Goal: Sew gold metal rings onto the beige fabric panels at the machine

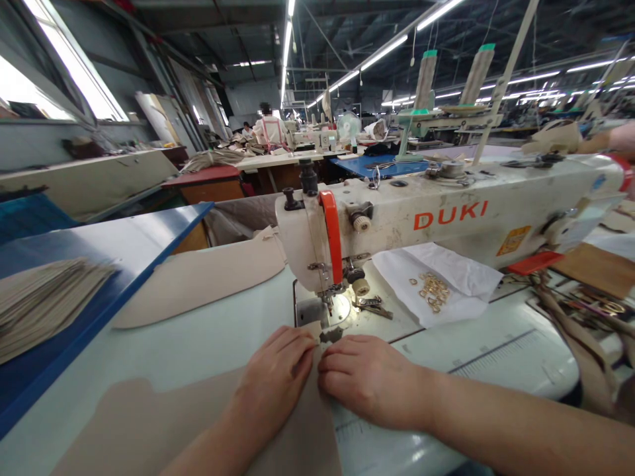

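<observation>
A beige fabric panel (213,410) lies on the pale sewing table in front of the sewing machine (397,211). My left hand (278,373) is closed over its narrow top end, fingers pinching just short of the presser foot and needle (331,301). From the other side my right hand (370,380) grips the panel's right edge, its fingers curled under and partly hidden. The two hands almost meet. A small dark scrap (331,334) shows between the fingertips and the needle plate. Another beige panel (208,274) rests flat, left of the machine head.
A white sheet (466,277) under the machine arm bears several gold rings (434,291). Small metal clippers (373,304) lie beside the needle plate. Stacked beige pieces (49,297) sit on a blue-edged table (143,231) at left. Thread cones (425,79) stand behind. A person sits far back.
</observation>
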A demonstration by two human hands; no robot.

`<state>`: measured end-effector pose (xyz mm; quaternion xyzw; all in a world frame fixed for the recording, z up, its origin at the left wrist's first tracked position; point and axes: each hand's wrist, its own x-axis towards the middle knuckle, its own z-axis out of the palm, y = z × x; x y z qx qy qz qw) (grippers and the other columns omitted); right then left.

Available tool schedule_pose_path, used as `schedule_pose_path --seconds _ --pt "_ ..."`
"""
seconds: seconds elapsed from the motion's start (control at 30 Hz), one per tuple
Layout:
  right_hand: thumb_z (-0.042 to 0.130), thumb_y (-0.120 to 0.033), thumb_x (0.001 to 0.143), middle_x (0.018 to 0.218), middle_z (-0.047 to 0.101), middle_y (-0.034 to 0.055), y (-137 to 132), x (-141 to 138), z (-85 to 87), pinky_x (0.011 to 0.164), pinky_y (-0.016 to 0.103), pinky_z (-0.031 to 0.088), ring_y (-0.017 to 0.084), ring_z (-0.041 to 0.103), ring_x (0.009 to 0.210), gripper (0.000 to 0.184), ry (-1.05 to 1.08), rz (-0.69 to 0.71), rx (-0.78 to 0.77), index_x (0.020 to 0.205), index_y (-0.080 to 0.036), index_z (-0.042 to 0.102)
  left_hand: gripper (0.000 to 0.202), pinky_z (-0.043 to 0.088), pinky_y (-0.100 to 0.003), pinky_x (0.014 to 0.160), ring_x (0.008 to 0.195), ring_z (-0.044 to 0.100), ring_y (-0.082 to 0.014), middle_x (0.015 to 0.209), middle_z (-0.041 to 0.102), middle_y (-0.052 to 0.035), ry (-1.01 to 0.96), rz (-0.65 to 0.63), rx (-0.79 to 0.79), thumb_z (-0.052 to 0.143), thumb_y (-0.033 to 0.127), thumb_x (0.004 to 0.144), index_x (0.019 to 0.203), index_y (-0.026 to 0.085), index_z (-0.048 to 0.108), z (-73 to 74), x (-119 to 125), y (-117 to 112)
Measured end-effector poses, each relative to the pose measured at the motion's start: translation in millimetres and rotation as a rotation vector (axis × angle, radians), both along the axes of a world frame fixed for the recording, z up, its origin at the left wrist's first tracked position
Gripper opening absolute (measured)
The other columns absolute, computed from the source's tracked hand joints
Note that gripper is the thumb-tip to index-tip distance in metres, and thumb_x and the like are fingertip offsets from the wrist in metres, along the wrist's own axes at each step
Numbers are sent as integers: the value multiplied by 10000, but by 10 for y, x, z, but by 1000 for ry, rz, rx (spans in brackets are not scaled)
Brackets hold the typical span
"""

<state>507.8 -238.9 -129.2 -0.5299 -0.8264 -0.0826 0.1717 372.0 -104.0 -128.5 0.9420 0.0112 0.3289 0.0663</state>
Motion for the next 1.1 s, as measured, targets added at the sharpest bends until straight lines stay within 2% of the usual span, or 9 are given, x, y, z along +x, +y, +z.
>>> schedule_pose_path --seconds 0.3,0.47,0.73,0.9,1.1 --pt "469 -191 919 880 619 51 22 -23 8 832 306 433 175 527 854 144 11 -63 46 877 -140 597 186 515 -286 698 735 600 -161 774 659 -37 47 -9 -44 427 141 886 800 173 589 -22 -13 17" --pt "462 -166 924 946 617 81 37 -46 14 905 322 414 190 522 949 148 7 -105 78 945 -109 598 198 526 -293 709 737 609 -164 772 668 -37 52 0 -69 427 142 879 793 181 601 4 -14 1" --pt "547 -143 876 963 618 92 54 -73 27 913 335 422 202 520 961 101 -17 -135 20 952 -102 600 214 544 -290 703 740 631 -165 790 688 -44 49 -3 -80 421 150 883 819 180 623 36 -43 -1" --pt "549 -150 874 939 615 81 54 -83 42 878 330 432 200 520 923 85 -24 -142 -9 927 -115 605 214 549 -276 729 781 647 -158 827 701 -43 31 8 -96 426 157 884 844 184 634 34 -93 4" --pt "548 -167 879 916 605 73 69 -38 77 882 321 411 194 516 909 78 -42 -126 -27 904 -117 602 214 551 -271 709 744 646 -152 795 701 -45 12 -2 -66 431 161 891 823 175 634 40 -53 6"
